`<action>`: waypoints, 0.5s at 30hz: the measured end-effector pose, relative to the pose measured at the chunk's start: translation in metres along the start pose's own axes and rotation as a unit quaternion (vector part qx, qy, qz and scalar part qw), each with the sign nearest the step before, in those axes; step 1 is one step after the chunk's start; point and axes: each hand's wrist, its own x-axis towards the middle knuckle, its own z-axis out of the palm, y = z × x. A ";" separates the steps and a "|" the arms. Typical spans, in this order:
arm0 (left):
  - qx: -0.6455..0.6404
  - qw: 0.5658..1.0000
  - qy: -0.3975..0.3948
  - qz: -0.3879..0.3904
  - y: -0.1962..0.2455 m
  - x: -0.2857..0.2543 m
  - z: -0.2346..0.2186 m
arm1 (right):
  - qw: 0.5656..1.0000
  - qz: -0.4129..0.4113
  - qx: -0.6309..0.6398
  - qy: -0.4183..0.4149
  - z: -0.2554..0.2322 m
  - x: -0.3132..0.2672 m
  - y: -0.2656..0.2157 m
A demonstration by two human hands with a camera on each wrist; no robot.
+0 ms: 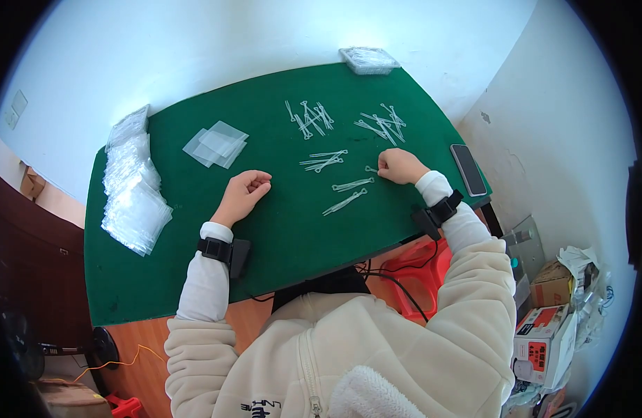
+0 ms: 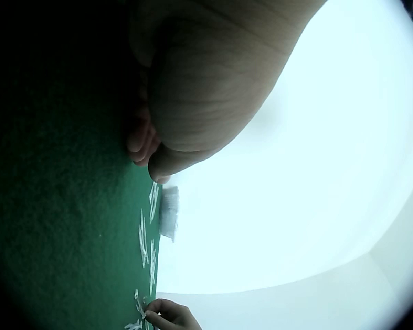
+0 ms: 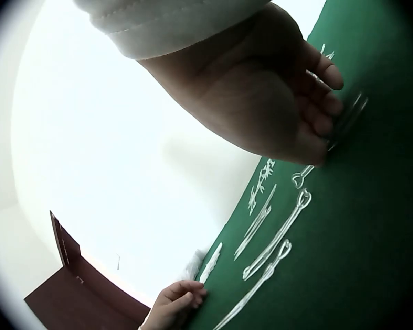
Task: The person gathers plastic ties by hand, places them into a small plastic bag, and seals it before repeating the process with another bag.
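Observation:
My right hand [image 1: 402,166] is low over the right side of the green table [image 1: 279,244]. It pinches a thin clear plastic pick [image 3: 299,177] with a looped head; part of the pick is hidden by the fingers. Just left of that hand lie two short rows of similar picks [image 1: 352,185], with a third small group [image 1: 323,161] beyond. My left hand [image 1: 243,195] rests near the table's middle, fingers loosely curled and holding nothing. Up and left of it is a small pile of clear square bags [image 1: 218,144].
Two looser heaps of picks [image 1: 309,119] and picks [image 1: 383,126] lie farther back. A long overlapping stack of clear bags [image 1: 134,198] covers the left side. A clear plastic box [image 1: 369,60] stands at the far edge, a phone [image 1: 468,169] at the right edge.

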 end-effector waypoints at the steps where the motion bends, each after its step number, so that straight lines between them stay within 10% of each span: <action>1: -0.004 1.000 0.007 0.010 0.000 0.000 0.000 | 1.000 -0.013 -0.002 0.010 -0.002 0.002 0.000; 8: -0.005 1.000 0.008 0.003 0.000 -0.001 0.000 | 0.981 -0.131 0.139 0.032 -0.018 0.026 -0.050; 15: 0.006 1.000 0.010 0.003 0.004 -0.003 0.000 | 0.935 -0.326 -0.035 0.136 0.013 0.056 -0.075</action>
